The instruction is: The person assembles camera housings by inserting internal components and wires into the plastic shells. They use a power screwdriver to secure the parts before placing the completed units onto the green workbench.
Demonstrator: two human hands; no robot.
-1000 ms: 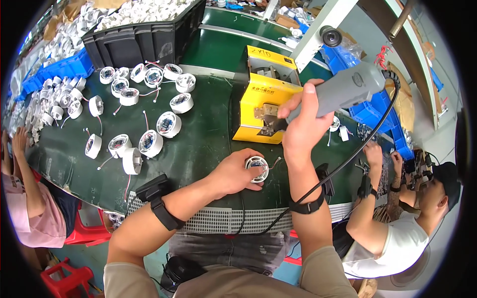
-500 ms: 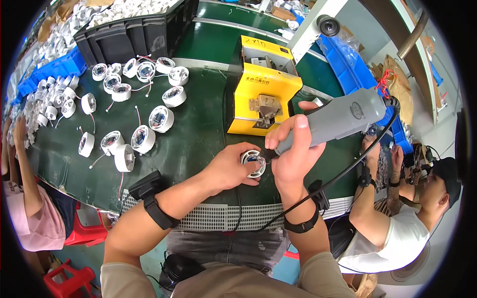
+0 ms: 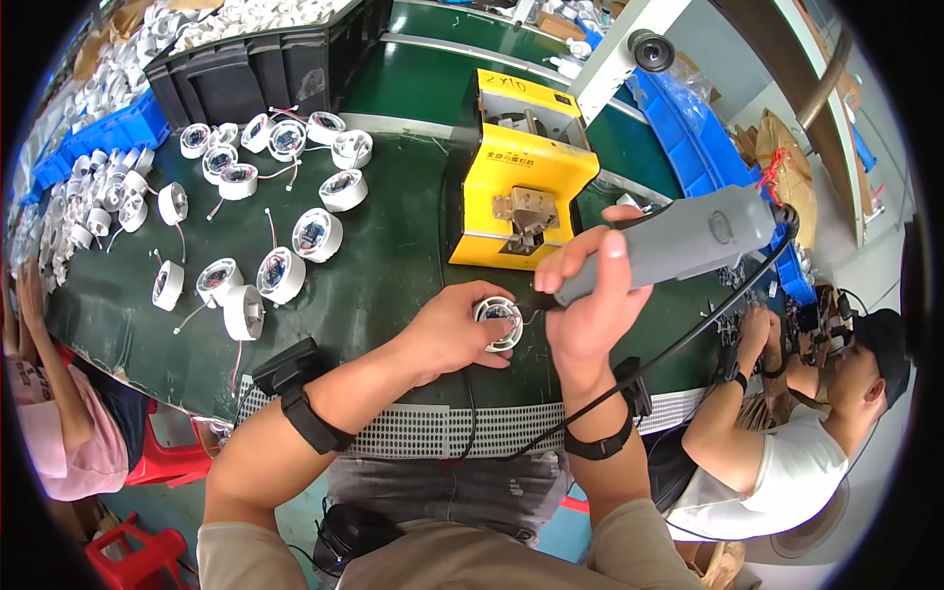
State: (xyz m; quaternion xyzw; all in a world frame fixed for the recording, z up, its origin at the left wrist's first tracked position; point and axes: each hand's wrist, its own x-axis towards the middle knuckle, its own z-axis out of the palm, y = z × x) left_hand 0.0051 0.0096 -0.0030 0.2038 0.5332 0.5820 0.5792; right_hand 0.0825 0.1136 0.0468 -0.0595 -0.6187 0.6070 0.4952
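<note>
On the table (image 3: pixel 383 265), near its front edge, a housing (image 3: pixel 503 312) sits in the left hand (image 3: pixel 462 329), with the right hand (image 3: pixel 595 305) and its power tool (image 3: pixel 678 246) just to the right. Behind the hands stands a machine (image 3: pixel 531 177). More housings (image 3: pixel 318 234) lie to the left, before a bin (image 3: pixel 256 84).

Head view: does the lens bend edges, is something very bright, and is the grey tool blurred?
Head view: the green table curves along its near edge and the corners are black; head view: white parts in the black bin look very bright; head view: the grey tool has a clear outline.
</note>
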